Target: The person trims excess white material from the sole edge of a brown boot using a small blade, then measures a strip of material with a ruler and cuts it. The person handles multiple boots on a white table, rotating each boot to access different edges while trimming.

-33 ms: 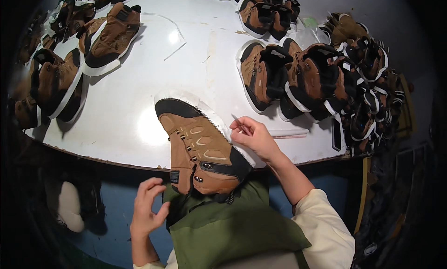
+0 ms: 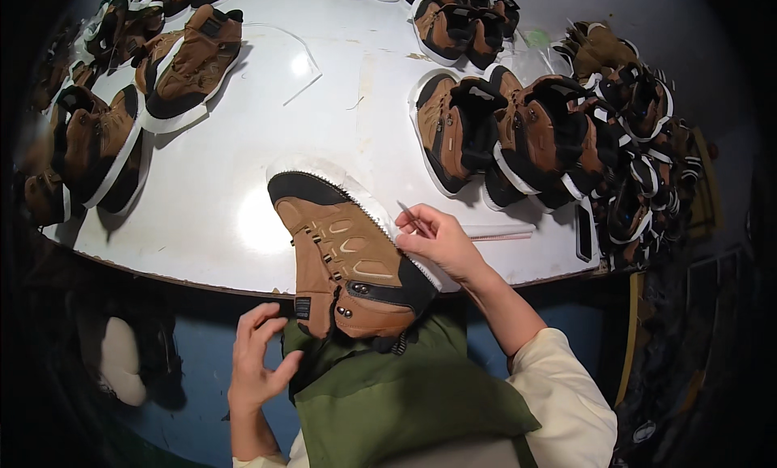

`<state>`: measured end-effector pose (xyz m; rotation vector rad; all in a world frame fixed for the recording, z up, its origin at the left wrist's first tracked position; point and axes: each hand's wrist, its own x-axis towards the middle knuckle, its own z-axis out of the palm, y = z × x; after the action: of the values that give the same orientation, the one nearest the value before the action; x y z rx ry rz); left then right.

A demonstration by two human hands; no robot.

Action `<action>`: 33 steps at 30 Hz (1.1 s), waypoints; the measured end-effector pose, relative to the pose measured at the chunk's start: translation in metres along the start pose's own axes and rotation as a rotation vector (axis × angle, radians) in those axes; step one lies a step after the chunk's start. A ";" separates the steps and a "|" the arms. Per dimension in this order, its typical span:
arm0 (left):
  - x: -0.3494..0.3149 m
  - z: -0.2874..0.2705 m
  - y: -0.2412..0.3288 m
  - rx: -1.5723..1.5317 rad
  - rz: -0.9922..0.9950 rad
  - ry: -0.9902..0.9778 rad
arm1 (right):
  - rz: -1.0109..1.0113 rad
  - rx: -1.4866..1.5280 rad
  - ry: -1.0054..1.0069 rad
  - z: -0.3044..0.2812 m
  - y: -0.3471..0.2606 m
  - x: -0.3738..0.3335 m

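Observation:
A brown and black hiking boot (image 2: 368, 257) lies on its side at the table's front edge, its toe pointing away to the left and its ankle part over my green apron. White stitching and a pale sole edge run along its right side. My right hand (image 2: 435, 240) is beside that edge, pinching a thin, pointed, pen-like tool (image 2: 411, 215) whose tip points up and left. Whether these fingers touch the boot I cannot tell. Left of the boot's ankle opening, my left hand (image 2: 261, 356) is apart from it, fingers spread and bent, holding nothing.
The white table (image 2: 218, 176) carries brown boots (image 2: 461, 136) crowded on the right and more boots (image 2: 101, 148) on the left. A pale strip (image 2: 502, 232) lies right of my right hand, near a dark phone-like object (image 2: 583, 231). A loose thin strand (image 2: 307, 83) curves at the far left.
My left hand has shifted very slightly toward the boot. The boot and my right hand with the tool look almost the same.

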<state>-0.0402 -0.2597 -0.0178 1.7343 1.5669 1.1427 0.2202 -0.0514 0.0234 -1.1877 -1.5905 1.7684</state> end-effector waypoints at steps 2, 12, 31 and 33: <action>0.020 0.011 0.010 0.005 0.093 0.067 | 0.013 -0.066 -0.032 0.003 0.002 0.001; 0.051 0.052 0.003 0.214 0.305 0.037 | 0.027 0.213 -0.116 0.000 0.021 0.008; 0.082 0.060 0.044 0.393 0.645 -0.001 | 0.160 0.024 -0.051 -0.016 -0.007 0.062; 0.082 0.062 0.048 0.402 0.675 0.005 | 0.127 -0.002 -0.052 -0.020 -0.003 0.065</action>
<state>0.0351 -0.1793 0.0110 2.6589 1.3002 1.1673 0.2031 0.0123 0.0087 -1.2795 -1.5773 1.8916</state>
